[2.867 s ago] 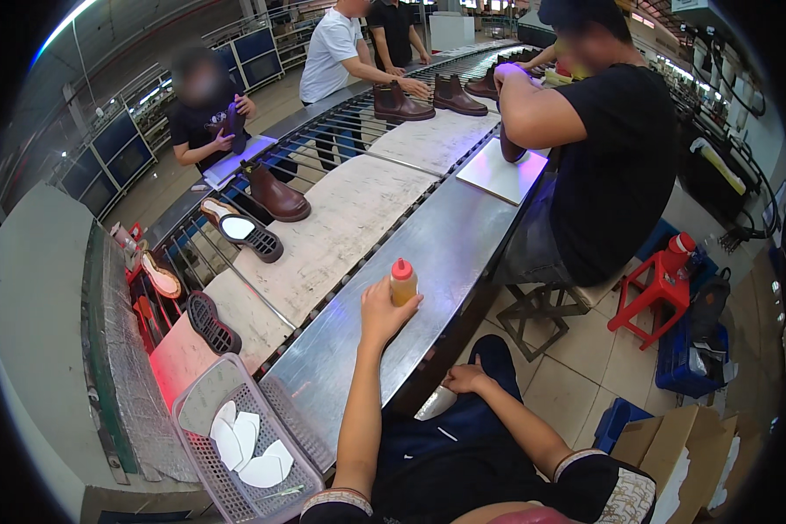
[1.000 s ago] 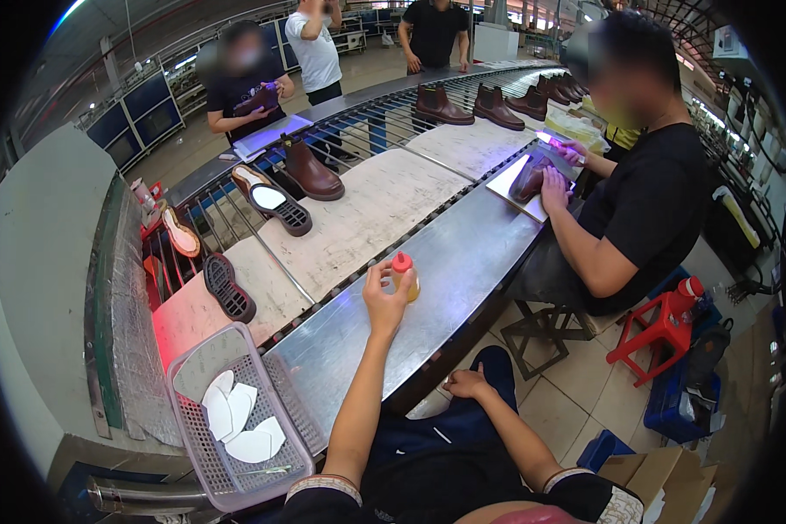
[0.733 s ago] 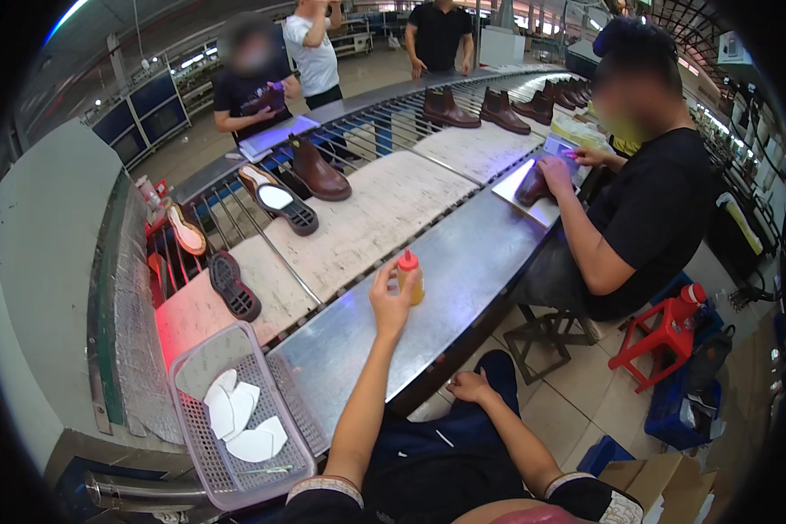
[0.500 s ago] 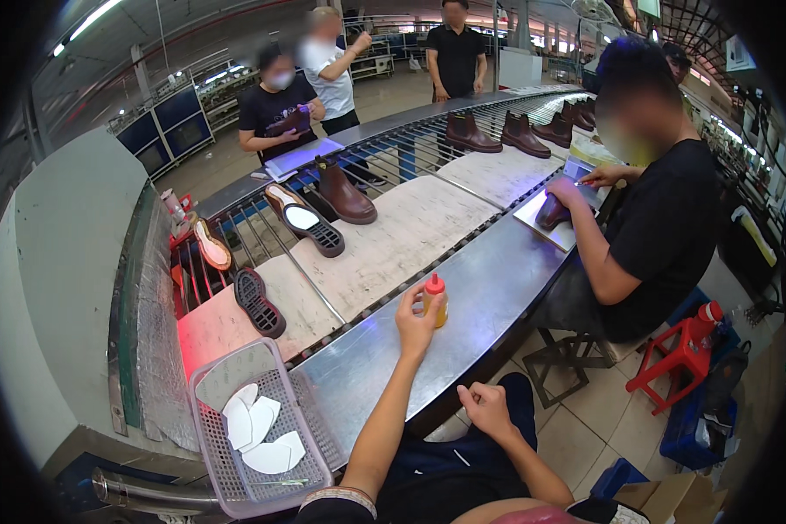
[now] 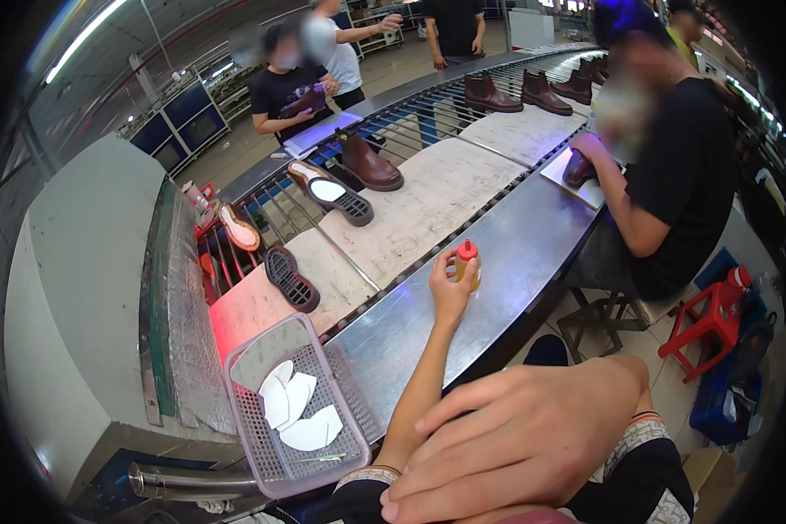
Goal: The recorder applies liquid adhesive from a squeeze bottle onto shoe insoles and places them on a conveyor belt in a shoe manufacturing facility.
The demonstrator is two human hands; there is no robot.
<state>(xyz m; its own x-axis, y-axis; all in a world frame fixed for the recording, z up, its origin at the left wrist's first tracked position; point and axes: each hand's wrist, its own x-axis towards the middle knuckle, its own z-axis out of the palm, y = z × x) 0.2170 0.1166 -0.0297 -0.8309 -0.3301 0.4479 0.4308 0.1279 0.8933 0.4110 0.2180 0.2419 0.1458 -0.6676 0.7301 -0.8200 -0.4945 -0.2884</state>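
Observation:
My left hand [image 5: 450, 295] is wrapped around a squeeze bottle [image 5: 470, 272] with a red nozzle cap and yellowish contents, standing on the metal ledge [image 5: 410, 345]. Raised close to the camera, my right hand [image 5: 533, 437] shows its back, with the fingers stretched out and nothing visible in them; its palm is hidden. Left of my left forearm, a lilac plastic basket [image 5: 240, 428] contains several white cut pieces [image 5: 299, 400]. Beyond the ledge, a dark shoe sole [image 5: 292, 279] and another sole with a white insert [image 5: 348, 203] lie on the conveyor, near a brown boot [image 5: 371, 164].
The roller conveyor carries pale boards [image 5: 437, 196] and several more brown boots [image 5: 492, 94]. At right, a co-worker [image 5: 672, 166] sits handling a boot; across the line another person [image 5: 290, 96] holds one. A red stool [image 5: 707, 323] stands on the floor; a grey machine housing [image 5: 87, 288] is at left.
My right hand has risen from my lap toward the camera, its curled fingers now straightened. My left hand still holds the bottle on the ledge. The whole view has shifted.

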